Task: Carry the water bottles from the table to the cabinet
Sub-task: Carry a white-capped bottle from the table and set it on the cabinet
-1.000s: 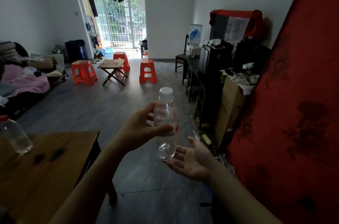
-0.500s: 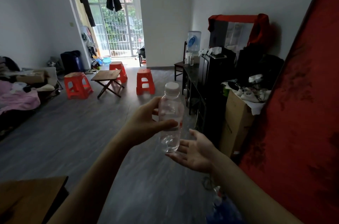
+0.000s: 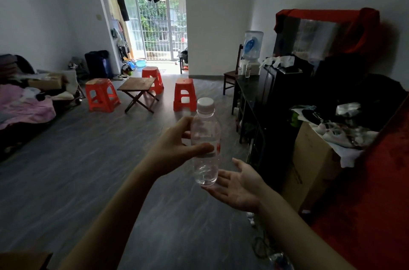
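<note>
No legible text, brand, number or sign in the head view. Water bottle (image 3: 205, 143): red-and-white label band at mid-body, print not resolvable, partly covered by the left hand (image 3: 174, 148). Water dispenser jug (image 3: 253, 45): blue label patch, lettering too blurred to read. Cardboard box (image 3: 309, 165): faint dark marks on the side face, unreadable.

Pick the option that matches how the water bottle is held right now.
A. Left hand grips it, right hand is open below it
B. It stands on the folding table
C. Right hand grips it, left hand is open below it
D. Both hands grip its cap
A: the left hand wraps its fingers round the upright water bottle, while the right hand lies palm-up and open just under its base.
</note>
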Demonstrator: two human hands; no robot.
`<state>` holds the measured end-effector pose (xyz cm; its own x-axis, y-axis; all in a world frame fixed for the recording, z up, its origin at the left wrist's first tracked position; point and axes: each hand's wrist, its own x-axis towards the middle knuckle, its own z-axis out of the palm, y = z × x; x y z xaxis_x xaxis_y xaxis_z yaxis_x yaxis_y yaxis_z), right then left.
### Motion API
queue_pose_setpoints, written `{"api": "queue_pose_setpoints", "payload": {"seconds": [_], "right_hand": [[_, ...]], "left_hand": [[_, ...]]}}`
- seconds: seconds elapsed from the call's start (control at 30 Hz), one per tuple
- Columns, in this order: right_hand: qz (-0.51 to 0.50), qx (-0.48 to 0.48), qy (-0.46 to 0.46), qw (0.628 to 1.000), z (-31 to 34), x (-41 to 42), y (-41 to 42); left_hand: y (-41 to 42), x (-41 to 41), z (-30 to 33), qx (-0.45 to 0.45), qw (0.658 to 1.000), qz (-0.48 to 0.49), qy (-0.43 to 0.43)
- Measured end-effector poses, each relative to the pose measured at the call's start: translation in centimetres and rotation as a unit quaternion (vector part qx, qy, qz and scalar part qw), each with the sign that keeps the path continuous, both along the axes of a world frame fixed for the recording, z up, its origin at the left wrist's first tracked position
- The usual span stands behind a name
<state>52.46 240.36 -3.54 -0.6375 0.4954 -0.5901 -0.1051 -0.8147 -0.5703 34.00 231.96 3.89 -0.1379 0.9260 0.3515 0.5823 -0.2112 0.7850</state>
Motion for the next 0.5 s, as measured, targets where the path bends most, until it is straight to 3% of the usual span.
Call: {"api": "queue_pose_setpoints", "payload": {"seconds": [0.5], "right_hand": [[-0.007,0.023,-0.007,1.000,0.0,-14.8,21.5]], "left_hand": [[22.1,-14.9,0.8,-0.003,1.000,-0.006,-0.005]]}}
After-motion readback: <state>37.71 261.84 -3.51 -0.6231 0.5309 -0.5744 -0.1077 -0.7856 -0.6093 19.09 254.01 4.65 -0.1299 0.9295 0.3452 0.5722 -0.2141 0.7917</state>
